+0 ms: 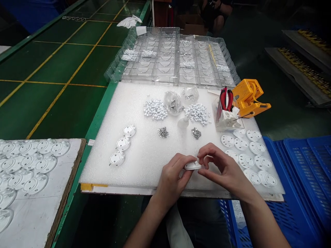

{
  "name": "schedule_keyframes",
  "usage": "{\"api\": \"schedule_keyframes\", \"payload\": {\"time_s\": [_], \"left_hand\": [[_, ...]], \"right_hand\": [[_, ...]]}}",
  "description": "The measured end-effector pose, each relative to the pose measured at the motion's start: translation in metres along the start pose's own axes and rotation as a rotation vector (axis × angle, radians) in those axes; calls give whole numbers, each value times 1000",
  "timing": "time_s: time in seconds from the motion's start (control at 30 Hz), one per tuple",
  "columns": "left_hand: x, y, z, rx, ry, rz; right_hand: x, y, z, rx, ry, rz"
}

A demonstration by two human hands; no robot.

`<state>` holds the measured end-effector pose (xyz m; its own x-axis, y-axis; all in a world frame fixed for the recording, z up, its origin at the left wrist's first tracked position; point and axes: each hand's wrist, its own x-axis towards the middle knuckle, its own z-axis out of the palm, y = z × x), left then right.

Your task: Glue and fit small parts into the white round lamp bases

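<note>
A white round disc-shaped part [192,166] is gripped between the thumb and fingers of my left hand [172,177], tilted nearly edge-on above the foam sheet's front. At the disc's right side is my right hand [223,168], its thumb and curled forefinger apart with a gap between them. The forefinger tip is close to the disc; whether it touches cannot be made out. Ahead of my hands lie two heaps of small metal pieces [196,133] and a translucent squeeze bottle [183,122]. Small white pieces [155,109] form two larger piles behind them.
White discs stand in a column [123,143] at left and in rows [246,161] at right on the foam sheet [137,103]. Red-handled pliers [226,98] stand in a clear box beside a yellow tool [249,98]. Clear trays [168,62] lie behind; blue crates [307,165] are right.
</note>
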<state>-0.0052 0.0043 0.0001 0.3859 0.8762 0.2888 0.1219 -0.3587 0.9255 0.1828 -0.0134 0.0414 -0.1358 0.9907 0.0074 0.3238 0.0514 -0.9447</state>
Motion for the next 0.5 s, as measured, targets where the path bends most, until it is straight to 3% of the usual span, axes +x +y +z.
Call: {"api": "schedule_keyframes", "payload": {"time_s": [0.23, 0.5], "left_hand": [[2, 2, -2, -105, 23, -109], [5, 6, -10, -273, -48, -130]], "right_hand": [[-7, -1, 20, -367, 283, -381], [-6, 2, 27, -447, 412, -474]]}}
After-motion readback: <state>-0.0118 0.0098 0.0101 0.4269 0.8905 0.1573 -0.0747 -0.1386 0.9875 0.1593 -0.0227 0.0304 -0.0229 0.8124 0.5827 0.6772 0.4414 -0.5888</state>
